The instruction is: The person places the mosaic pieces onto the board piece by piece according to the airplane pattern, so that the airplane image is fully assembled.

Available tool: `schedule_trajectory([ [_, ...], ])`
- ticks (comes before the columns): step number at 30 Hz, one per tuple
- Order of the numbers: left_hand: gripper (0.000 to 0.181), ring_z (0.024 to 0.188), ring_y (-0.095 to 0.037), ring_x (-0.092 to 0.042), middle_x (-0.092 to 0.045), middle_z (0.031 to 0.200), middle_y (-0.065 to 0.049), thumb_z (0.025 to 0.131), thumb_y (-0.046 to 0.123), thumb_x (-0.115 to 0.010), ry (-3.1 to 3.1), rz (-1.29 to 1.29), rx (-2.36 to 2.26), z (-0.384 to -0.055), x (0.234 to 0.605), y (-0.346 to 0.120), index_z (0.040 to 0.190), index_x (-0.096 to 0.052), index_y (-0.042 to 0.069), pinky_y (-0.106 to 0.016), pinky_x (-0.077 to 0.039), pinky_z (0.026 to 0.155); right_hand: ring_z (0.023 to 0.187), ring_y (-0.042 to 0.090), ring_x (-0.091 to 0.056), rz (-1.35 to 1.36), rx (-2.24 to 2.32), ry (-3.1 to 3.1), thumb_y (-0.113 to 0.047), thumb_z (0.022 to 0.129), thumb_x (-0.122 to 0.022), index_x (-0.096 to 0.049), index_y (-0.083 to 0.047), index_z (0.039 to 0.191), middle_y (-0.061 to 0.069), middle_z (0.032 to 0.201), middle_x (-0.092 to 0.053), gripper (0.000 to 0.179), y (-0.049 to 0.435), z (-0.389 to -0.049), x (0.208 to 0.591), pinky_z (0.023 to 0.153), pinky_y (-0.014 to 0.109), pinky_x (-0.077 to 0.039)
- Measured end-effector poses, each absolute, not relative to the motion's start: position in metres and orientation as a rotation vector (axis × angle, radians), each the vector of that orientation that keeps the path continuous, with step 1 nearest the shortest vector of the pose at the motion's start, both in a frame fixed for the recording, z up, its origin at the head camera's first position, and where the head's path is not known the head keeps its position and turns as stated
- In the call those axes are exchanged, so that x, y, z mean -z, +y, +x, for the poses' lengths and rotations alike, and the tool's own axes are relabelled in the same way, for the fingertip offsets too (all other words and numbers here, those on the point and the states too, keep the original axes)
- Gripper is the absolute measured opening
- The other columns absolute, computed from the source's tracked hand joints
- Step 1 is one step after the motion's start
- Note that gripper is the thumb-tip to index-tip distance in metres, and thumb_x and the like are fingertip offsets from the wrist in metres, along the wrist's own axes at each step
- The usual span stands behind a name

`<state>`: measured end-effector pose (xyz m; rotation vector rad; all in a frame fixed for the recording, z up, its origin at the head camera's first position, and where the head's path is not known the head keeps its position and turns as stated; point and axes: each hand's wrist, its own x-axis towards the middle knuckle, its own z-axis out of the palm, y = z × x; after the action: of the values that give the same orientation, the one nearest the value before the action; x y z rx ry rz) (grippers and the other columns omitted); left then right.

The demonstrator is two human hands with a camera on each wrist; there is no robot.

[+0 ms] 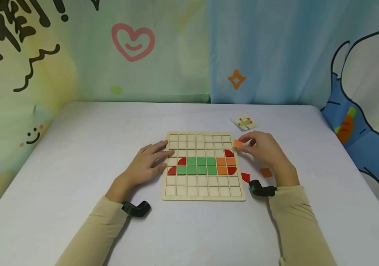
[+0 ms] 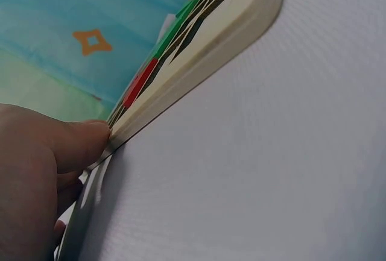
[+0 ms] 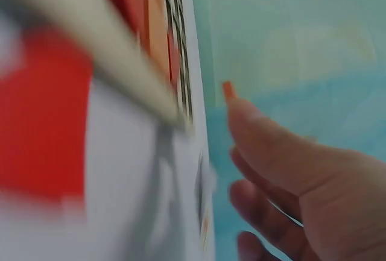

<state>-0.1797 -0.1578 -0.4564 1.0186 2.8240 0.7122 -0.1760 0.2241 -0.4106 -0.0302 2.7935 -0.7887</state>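
A wooden grid board lies on the white table. In its middle rows sit green square tiles, orange square tiles and red quarter-round tiles. My left hand rests at the board's left edge, fingers spread, their tips over the rim; the left wrist view has its thumb against the edge. Near the upper right corner, my right hand pinches an orange square tile between thumb and fingertips. The right wrist view shows that tile raised above table level.
To the right of the board lie a loose red tile and a loose orange tile, close to the right wrist camera. A small pattern card lies behind the board. Printed curtains hang behind the table.
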Motion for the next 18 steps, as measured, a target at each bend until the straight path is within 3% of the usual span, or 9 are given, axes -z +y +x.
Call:
schedule_trajectory([
  [10, 0.046, 0.142, -0.026, -0.030, -0.034, 0.153, -0.010, 0.093, 0.035, -0.053, 2.816, 1.019, -0.738, -0.179, 0.452, -0.157, 0.136, -0.054, 0.019, -0.050, -0.021, 0.114, 0.081, 0.016, -0.061, -0.327, 0.721, 2.919, -0.037, 0.085, -0.070, -0.069, -0.021, 0.117, 0.000, 0.104, -0.069, 0.035, 0.156, -0.172, 0.411, 0.071, 0.034, -0.051],
  [18, 0.045, 0.143, -0.026, -0.030, -0.034, 0.153, -0.009, 0.093, 0.035, -0.052, 2.812, 1.012, -0.731, -0.179, 0.453, -0.156, 0.136, -0.054, 0.020, -0.050, -0.021, 0.115, 0.086, 0.017, -0.062, -0.377, 0.717, 2.918, -0.037, 0.085, -0.070, -0.070, -0.020, 0.115, -0.001, 0.107, -0.071, 0.034, 0.141, -0.174, 0.416, 0.074, 0.036, -0.053],
])
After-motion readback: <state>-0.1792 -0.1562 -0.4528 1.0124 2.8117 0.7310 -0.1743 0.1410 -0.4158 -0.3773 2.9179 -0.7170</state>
